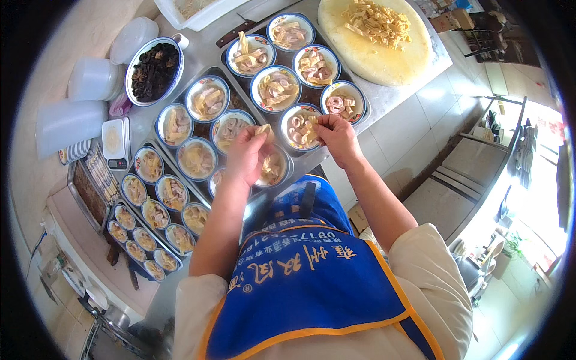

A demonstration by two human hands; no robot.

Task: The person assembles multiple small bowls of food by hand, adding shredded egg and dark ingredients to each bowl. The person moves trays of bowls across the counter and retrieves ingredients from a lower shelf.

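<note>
My right hand (339, 139) pinches a pale yellow strip (311, 127) over a blue-rimmed bowl (284, 141) at the near end of the far tray. That bowl holds pinkish sliced pieces and yellow strips. My left hand (247, 157) is closed, palm partly up, above the bowls of the middle tray; pale yellow strips (264, 131) stick out at its fingertips. Beneath it, a bowl (271, 168) is partly covered by the hand. Just right of the right hand's bowl stands another bowl (342, 102) with pink pieces and no yellow strips that I can make out.
A round cutting board (393, 63) bears a heap of yellow strips (379, 24). A knife (235, 33) lies by the far tray. At left are a bowl of dark pieces (155, 72), a scale (115, 141), plastic tubs (72, 129) and more trays of filled bowls (144, 240).
</note>
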